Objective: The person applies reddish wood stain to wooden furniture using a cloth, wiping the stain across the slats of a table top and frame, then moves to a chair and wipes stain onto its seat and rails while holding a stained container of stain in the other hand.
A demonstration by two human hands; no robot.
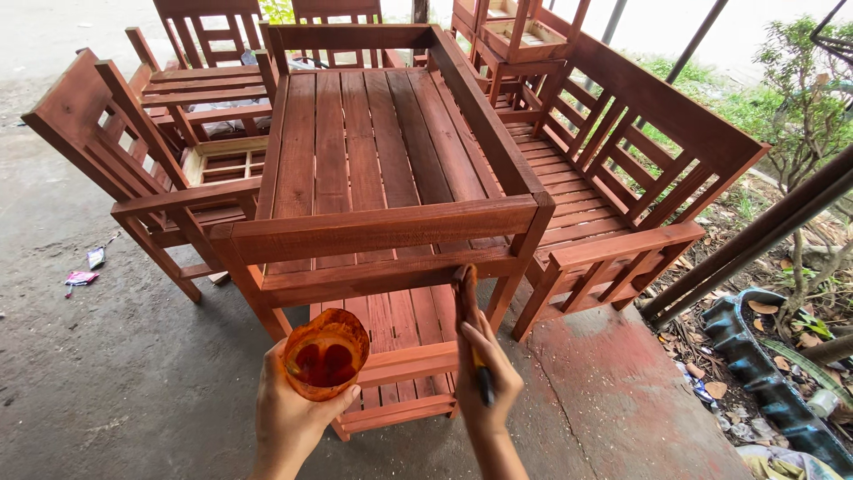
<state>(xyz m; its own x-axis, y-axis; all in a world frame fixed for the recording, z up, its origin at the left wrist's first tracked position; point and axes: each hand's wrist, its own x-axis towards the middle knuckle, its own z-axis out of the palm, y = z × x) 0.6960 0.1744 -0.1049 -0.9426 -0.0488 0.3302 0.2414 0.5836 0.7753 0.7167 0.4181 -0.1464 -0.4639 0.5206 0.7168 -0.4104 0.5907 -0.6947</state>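
Observation:
My left hand (pixel 293 413) holds a stained plastic cup (pixel 325 353) with reddish-brown liquid in it, low in the head view. My right hand (pixel 487 378) grips a paintbrush (pixel 467 298) by its dark handle, bristles up. The bristles touch the lower rail of an upturned reddish-brown wooden table (pixel 382 160) that lies on a slatted bench right in front of me. Both hands are close together below the table's near frame.
A wooden armchair (pixel 133 151) stands at left, a long slatted bench (pixel 640 160) at right, more chairs and small frames behind. The grey concrete floor (pixel 107 373) has scraps of litter. Plants, poles and a dark moulded edging (pixel 755 356) lie at right.

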